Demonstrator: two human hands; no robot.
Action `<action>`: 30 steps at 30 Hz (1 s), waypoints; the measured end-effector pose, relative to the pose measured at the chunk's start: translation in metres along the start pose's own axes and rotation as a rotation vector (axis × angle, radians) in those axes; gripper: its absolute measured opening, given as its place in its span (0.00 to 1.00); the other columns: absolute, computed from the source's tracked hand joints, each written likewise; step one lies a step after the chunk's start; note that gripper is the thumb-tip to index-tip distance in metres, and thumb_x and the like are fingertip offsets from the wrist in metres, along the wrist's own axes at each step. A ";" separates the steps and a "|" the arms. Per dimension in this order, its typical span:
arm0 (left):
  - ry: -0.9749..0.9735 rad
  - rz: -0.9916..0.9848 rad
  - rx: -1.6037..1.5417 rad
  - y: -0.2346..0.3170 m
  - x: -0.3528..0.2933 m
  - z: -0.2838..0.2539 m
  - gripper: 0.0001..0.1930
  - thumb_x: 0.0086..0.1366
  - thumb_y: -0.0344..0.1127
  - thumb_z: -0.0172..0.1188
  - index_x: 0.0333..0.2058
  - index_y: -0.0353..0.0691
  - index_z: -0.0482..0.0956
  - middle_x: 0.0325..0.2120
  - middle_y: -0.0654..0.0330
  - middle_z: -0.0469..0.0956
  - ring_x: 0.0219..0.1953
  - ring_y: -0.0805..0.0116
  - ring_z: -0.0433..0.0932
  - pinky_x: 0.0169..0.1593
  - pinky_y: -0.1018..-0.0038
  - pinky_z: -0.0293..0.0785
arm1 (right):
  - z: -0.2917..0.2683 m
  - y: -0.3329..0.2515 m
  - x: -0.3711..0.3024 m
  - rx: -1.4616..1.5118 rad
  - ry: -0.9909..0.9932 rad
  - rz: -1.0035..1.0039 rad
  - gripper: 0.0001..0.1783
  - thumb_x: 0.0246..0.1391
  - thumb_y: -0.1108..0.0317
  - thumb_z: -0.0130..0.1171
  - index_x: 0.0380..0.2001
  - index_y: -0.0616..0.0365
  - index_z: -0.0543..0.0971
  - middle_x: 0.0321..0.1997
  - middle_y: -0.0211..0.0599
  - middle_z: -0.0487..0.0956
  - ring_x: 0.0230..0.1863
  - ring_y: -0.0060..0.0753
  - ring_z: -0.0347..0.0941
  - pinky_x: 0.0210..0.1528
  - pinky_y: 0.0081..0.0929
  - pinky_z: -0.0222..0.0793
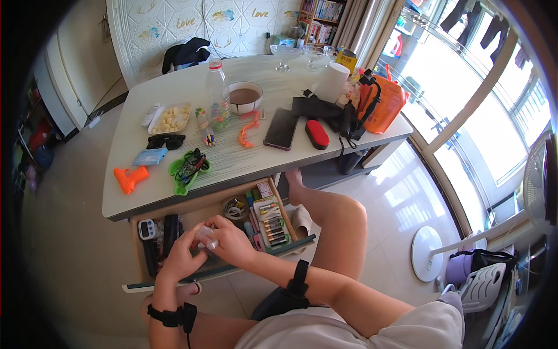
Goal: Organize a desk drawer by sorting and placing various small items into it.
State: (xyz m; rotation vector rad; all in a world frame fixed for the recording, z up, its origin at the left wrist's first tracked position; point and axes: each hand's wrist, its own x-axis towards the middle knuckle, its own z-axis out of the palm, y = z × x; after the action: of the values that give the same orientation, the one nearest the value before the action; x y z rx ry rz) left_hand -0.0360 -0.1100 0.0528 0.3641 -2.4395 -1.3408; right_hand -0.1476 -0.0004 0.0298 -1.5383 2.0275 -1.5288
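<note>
Over the open drawer (pixel 264 249), my left hand (pixel 185 253) and my right hand (pixel 231 241) meet, with fingers curled around a small clear, crinkled piece (pixel 204 237) that looks like plastic. What it is exactly cannot be made out, as my fingers cover part of it. Below and beside my hands, the drawer holds a white-and-dark digital device (pixel 147 229), a black long object (pixel 170 231), a coil of cable (pixel 235 209) and a pack of batteries (pixel 272 223) at the right.
On the table stand a plastic bottle (pixel 218 96), a bowl of brown liquid (pixel 246 98) and a tray of pale pieces (pixel 170 119). Nearer lie an orange toy gun (pixel 130 179), a green tray with cables (pixel 189 171), a phone (pixel 281 129) and a red case (pixel 317 134). A fan (pixel 427 254) stands right.
</note>
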 end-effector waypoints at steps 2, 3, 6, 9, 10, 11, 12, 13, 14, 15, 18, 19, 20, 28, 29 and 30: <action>0.004 -0.079 0.017 -0.002 -0.004 0.005 0.17 0.51 0.22 0.52 0.42 0.36 0.71 0.25 0.58 0.71 0.23 0.73 0.68 0.28 0.78 0.66 | -0.004 -0.002 -0.001 -0.006 -0.002 0.004 0.09 0.46 0.63 0.55 0.21 0.57 0.77 0.35 0.36 0.70 0.37 0.40 0.67 0.36 0.34 0.65; 0.006 -0.092 0.037 -0.008 -0.005 0.007 0.14 0.51 0.23 0.53 0.40 0.36 0.72 0.24 0.57 0.70 0.22 0.73 0.68 0.27 0.77 0.65 | -0.005 -0.004 -0.002 -0.041 0.009 0.005 0.09 0.46 0.63 0.55 0.20 0.57 0.77 0.35 0.35 0.70 0.37 0.40 0.67 0.35 0.33 0.65; 0.024 -0.110 0.046 -0.007 -0.009 0.012 0.08 0.53 0.24 0.53 0.33 0.36 0.74 0.22 0.53 0.70 0.21 0.68 0.70 0.26 0.75 0.66 | -0.005 -0.004 -0.005 -0.093 0.060 -0.063 0.10 0.46 0.62 0.57 0.23 0.58 0.76 0.33 0.34 0.69 0.34 0.40 0.67 0.33 0.33 0.65; 0.079 0.013 0.096 -0.005 -0.011 0.015 0.05 0.55 0.24 0.51 0.31 0.32 0.74 0.25 0.51 0.73 0.25 0.61 0.73 0.29 0.73 0.68 | -0.009 0.000 -0.014 0.044 -0.121 0.190 0.18 0.48 0.61 0.59 0.38 0.62 0.70 0.34 0.37 0.71 0.30 0.31 0.68 0.32 0.25 0.65; 0.082 0.013 0.097 -0.005 -0.011 0.015 0.05 0.55 0.24 0.51 0.31 0.32 0.74 0.25 0.51 0.73 0.25 0.61 0.73 0.29 0.73 0.68 | -0.008 0.003 -0.016 0.045 -0.122 0.188 0.18 0.48 0.61 0.59 0.38 0.62 0.70 0.34 0.37 0.71 0.30 0.31 0.68 0.32 0.25 0.65; 0.093 0.032 0.028 -0.004 -0.011 0.016 0.05 0.56 0.25 0.51 0.30 0.32 0.74 0.25 0.52 0.73 0.25 0.62 0.73 0.30 0.74 0.68 | -0.007 0.005 -0.019 0.310 -0.151 0.252 0.19 0.48 0.61 0.59 0.38 0.62 0.70 0.34 0.37 0.71 0.29 0.26 0.67 0.30 0.23 0.64; 0.103 0.052 -0.043 -0.003 -0.009 0.017 0.05 0.57 0.26 0.51 0.29 0.32 0.74 0.26 0.53 0.74 0.26 0.63 0.73 0.30 0.74 0.68 | -0.007 0.007 -0.020 0.573 -0.177 0.315 0.19 0.48 0.61 0.59 0.38 0.62 0.70 0.35 0.36 0.71 0.28 0.21 0.67 0.29 0.22 0.63; 0.104 0.055 -0.044 -0.002 -0.010 0.017 0.05 0.57 0.26 0.51 0.29 0.32 0.74 0.26 0.53 0.74 0.26 0.63 0.73 0.30 0.74 0.68 | -0.007 0.007 -0.022 0.553 -0.209 0.322 0.15 0.50 0.63 0.58 0.37 0.62 0.71 0.32 0.35 0.72 0.27 0.17 0.65 0.28 0.20 0.62; 0.093 0.023 -0.055 0.000 -0.011 0.015 0.05 0.58 0.27 0.51 0.28 0.32 0.75 0.25 0.54 0.74 0.25 0.64 0.73 0.31 0.75 0.68 | -0.008 0.009 -0.023 0.551 -0.208 0.321 0.15 0.50 0.63 0.58 0.37 0.62 0.71 0.32 0.35 0.72 0.27 0.17 0.65 0.28 0.20 0.62; 0.083 -0.011 -0.065 0.002 -0.013 0.013 0.06 0.59 0.28 0.51 0.28 0.33 0.75 0.25 0.55 0.74 0.25 0.65 0.73 0.31 0.76 0.68 | -0.008 0.012 -0.024 0.502 -0.283 0.275 0.14 0.51 0.64 0.57 0.36 0.62 0.71 0.29 0.34 0.72 0.26 0.17 0.65 0.27 0.20 0.62; 0.072 -0.037 -0.105 0.008 -0.015 0.013 0.07 0.60 0.30 0.51 0.27 0.33 0.75 0.24 0.56 0.74 0.26 0.67 0.73 0.31 0.77 0.68 | -0.007 0.014 -0.026 0.440 -0.329 0.196 0.10 0.52 0.68 0.54 0.35 0.63 0.73 0.23 0.31 0.72 0.23 0.17 0.65 0.26 0.20 0.62; 0.074 -0.040 -0.104 0.011 -0.016 0.013 0.07 0.60 0.30 0.51 0.27 0.33 0.75 0.24 0.56 0.74 0.26 0.67 0.73 0.31 0.77 0.68 | -0.008 0.012 -0.024 0.465 -0.358 0.267 0.10 0.52 0.68 0.53 0.35 0.63 0.73 0.23 0.32 0.72 0.23 0.18 0.65 0.26 0.21 0.62; 0.094 -0.042 -0.103 0.015 -0.017 0.013 0.07 0.60 0.30 0.51 0.27 0.33 0.75 0.24 0.56 0.74 0.26 0.67 0.73 0.32 0.77 0.68 | -0.008 0.010 -0.023 0.489 -0.387 0.339 0.10 0.52 0.68 0.53 0.35 0.63 0.73 0.23 0.33 0.72 0.24 0.19 0.66 0.26 0.21 0.63; 0.152 -0.026 -0.129 0.018 -0.026 0.014 0.08 0.62 0.29 0.48 0.28 0.32 0.74 0.24 0.55 0.74 0.27 0.68 0.73 0.35 0.76 0.69 | 0.005 0.009 -0.029 0.376 -0.228 0.214 0.10 0.54 0.67 0.49 0.34 0.63 0.73 0.21 0.35 0.74 0.23 0.23 0.68 0.27 0.22 0.64; 0.146 -0.060 -0.109 0.006 -0.031 0.013 0.10 0.63 0.31 0.46 0.32 0.31 0.74 0.25 0.56 0.74 0.29 0.68 0.73 0.36 0.76 0.68 | 0.005 0.005 -0.028 0.431 -0.205 0.358 0.11 0.55 0.65 0.48 0.33 0.63 0.73 0.20 0.37 0.74 0.22 0.27 0.69 0.27 0.24 0.64; 0.132 -0.090 -0.092 0.004 -0.030 0.012 0.13 0.65 0.33 0.43 0.36 0.30 0.73 0.27 0.56 0.75 0.31 0.69 0.73 0.38 0.76 0.67 | 0.005 0.007 -0.028 0.432 -0.204 0.358 0.11 0.55 0.65 0.48 0.33 0.63 0.73 0.20 0.37 0.74 0.22 0.27 0.69 0.27 0.24 0.64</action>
State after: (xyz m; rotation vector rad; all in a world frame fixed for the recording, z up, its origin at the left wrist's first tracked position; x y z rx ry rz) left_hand -0.0138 -0.0870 0.0450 0.5265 -2.2697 -1.4130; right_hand -0.1353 0.0185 0.0105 -1.0521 1.6145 -1.4707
